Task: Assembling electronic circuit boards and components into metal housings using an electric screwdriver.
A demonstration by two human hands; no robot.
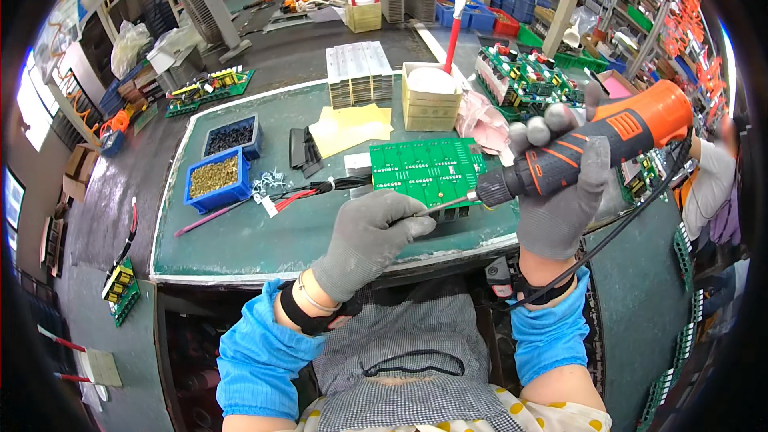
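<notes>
My right hand (560, 184), in a grey glove, wraps around an orange and black electric screwdriver (588, 144) held nearly level. Its thin metal bit (446, 205) points left to my gloved left hand (372, 232). The left thumb and forefinger pinch the bit's tip; whether a screw is there too is hidden. Behind the bit lies a green circuit board (424, 170), its solder side up, with dark parts under its near edge. Red and black wires (308, 194) with a white connector run from its left side.
Left of the board stand a blue bin of brass screws (245, 178) and a blue bin of black parts (258, 133). Yellow sheets (352, 130), stacked metal heat sinks (358, 72) and a box with a white pot and brush (430, 106) stand behind. The tool's black cable (620, 224) crosses my right wrist.
</notes>
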